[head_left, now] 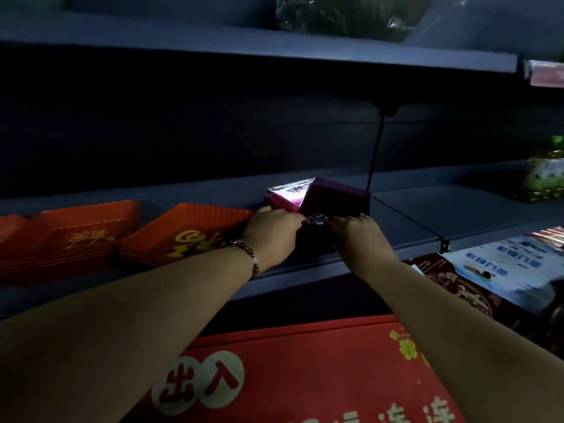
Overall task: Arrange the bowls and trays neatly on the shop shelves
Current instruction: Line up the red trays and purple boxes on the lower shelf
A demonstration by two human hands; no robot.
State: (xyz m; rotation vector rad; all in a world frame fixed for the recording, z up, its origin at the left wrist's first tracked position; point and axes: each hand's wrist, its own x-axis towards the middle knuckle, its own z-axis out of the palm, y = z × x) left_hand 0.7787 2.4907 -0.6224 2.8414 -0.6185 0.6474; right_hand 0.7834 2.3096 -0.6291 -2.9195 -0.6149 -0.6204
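Two red trays with gold characters lie on the dark middle shelf [406, 215]: one red tray [183, 232] just left of my hands, another red tray [73, 236] further left. A dark magenta box-like item [332, 198] stands on the shelf in front of me, with a shiny purple-white pack [290, 192] leaning behind it. My left hand [271, 236] grips the item's left side and my right hand [360, 239] grips its right side. The item's lower front is hidden in shadow behind my hands.
A black shelf divider rod [375, 154] rises right behind the item. A green and gold figurine [544, 175] stands at far right. Below, a red mat with white and yellow characters [305, 377] and printed packs [512, 267] lie on the lower shelf. A bagged item [351, 16] sits on the upper shelf.
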